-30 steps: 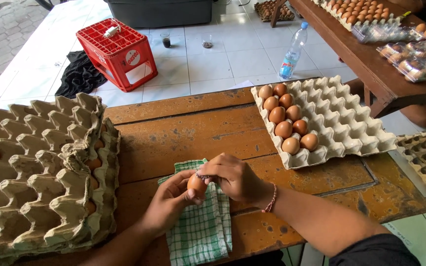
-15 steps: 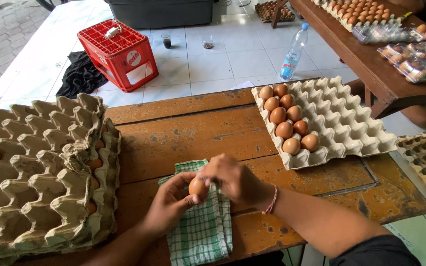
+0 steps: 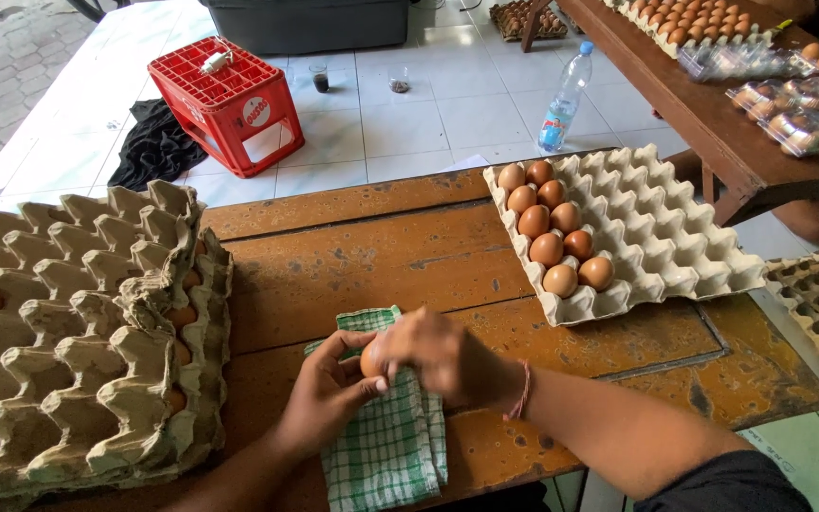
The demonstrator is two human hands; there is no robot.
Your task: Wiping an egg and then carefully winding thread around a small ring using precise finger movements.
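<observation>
**Brown egg cupped between two hands over a checked cloth**

A brown egg (image 3: pixel 370 360) sits low over the green checked cloth (image 3: pixel 386 446) at the wooden counter (image 3: pixel 353 256) front edge; the left hand (image 3: pixel 329 393) curls round it from below, the right hand (image 3: pixel 443 356) closes over it, hiding most of the shell; a stack of empty egg trays (image 3: pixel 78 332) crowds the left; a part-filled egg tray (image 3: pixel 637 232) lies right; a red crate (image 3: pixel 229 100) and a water bottle (image 3: pixel 561 95) stand beyond on the floor.

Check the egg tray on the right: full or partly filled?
Partly filled: the egg tray holds eight brown eggs along its left side; the other cups are empty.
</observation>
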